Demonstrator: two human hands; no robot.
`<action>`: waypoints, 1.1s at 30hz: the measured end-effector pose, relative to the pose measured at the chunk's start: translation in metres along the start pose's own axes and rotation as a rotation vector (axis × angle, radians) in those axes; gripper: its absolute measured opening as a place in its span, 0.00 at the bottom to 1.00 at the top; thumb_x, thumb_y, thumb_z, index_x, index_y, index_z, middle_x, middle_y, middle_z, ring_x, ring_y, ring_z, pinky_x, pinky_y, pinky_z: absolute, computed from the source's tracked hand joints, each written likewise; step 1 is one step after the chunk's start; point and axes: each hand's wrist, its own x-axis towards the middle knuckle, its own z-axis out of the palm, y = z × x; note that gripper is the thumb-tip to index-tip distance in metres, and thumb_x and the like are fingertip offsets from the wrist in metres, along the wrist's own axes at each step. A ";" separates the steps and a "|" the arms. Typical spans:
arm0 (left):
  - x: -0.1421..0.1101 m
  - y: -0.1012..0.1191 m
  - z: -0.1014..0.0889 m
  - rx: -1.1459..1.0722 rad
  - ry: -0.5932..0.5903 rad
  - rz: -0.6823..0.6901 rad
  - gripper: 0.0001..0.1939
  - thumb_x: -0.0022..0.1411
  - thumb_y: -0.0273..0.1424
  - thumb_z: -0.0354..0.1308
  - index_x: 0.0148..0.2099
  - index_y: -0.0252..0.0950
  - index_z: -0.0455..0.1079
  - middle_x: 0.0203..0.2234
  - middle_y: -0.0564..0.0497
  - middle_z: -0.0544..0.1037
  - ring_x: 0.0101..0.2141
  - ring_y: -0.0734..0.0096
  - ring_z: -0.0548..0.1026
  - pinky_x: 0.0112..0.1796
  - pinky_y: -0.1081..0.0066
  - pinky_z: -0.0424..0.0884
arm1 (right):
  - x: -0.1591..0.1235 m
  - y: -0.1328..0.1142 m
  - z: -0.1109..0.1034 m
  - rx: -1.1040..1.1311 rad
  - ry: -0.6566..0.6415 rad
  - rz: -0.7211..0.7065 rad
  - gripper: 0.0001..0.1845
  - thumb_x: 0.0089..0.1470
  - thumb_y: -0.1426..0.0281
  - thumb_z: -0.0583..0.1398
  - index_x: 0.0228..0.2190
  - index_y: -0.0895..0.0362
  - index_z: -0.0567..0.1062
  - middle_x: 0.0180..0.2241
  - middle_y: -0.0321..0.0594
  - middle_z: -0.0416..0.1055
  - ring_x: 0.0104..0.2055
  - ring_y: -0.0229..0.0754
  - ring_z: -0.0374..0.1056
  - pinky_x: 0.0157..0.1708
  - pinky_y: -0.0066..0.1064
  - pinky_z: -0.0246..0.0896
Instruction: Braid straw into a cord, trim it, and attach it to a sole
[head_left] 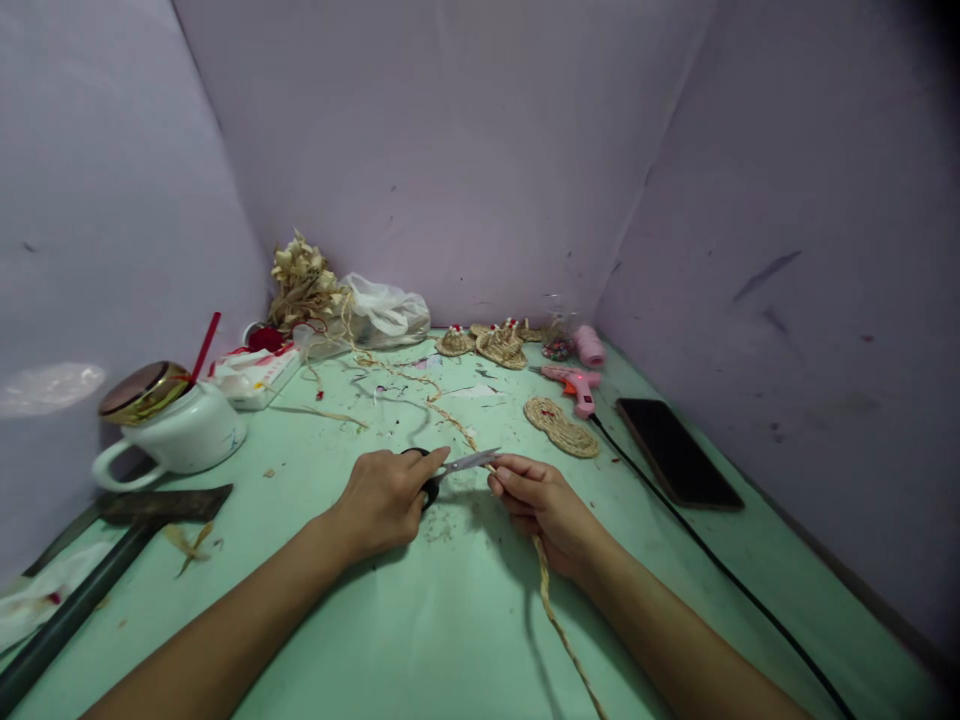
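My left hand (386, 500) is closed around the black handles of a pair of scissors (471, 461), whose blades point right. The blade tips reach the fingertips of my right hand (544, 500), which pinches a braided straw cord (551, 605). One length of the cord hangs below that hand toward the front edge. Beyond the blades, more cord (442, 405) runs back across the table to the dried husks. Whether the blades touch the cord is too small to tell. A flat coiled straw piece (561, 428) lies just behind my right hand.
A pink glue gun (576, 386) with a black cable and a phone (679, 452) lie at right. At left are a white mug (191, 430) and a hammer (169, 505). Dried husks (304, 275), a plastic bag (386, 310), coiled straw pieces (501, 346) and pink thread (589, 346) line the back.
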 end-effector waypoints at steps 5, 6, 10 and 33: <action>-0.001 0.000 0.000 -0.077 0.010 -0.043 0.26 0.49 0.26 0.48 0.53 0.43 0.60 0.33 0.54 0.75 0.32 0.65 0.72 0.31 0.67 0.63 | 0.001 0.002 0.002 0.003 0.056 -0.028 0.10 0.38 0.74 0.61 0.29 0.61 0.73 0.25 0.38 0.68 0.18 0.27 0.55 0.14 0.19 0.47; -0.001 0.000 0.000 -0.097 0.026 -0.057 0.25 0.49 0.27 0.49 0.52 0.43 0.60 0.33 0.54 0.75 0.32 0.65 0.72 0.32 0.67 0.63 | 0.002 0.003 0.002 0.012 0.068 -0.026 0.10 0.37 0.75 0.61 0.28 0.61 0.73 0.26 0.39 0.68 0.19 0.28 0.57 0.15 0.20 0.50; 0.000 0.002 -0.002 -0.141 0.087 -0.094 0.26 0.48 0.29 0.50 0.52 0.42 0.60 0.34 0.53 0.75 0.34 0.65 0.71 0.34 0.68 0.63 | 0.002 0.000 0.002 0.040 0.081 0.001 0.10 0.38 0.73 0.61 0.28 0.61 0.72 0.23 0.35 0.65 0.15 0.25 0.47 0.11 0.18 0.35; 0.000 0.004 -0.001 -0.004 -0.001 0.007 0.30 0.49 0.28 0.48 0.57 0.38 0.54 0.32 0.49 0.72 0.29 0.64 0.69 0.31 0.65 0.63 | -0.003 0.000 0.003 -0.043 -0.074 0.031 0.11 0.44 0.65 0.60 0.28 0.60 0.70 0.16 0.27 0.53 0.13 0.24 0.35 0.12 0.21 0.25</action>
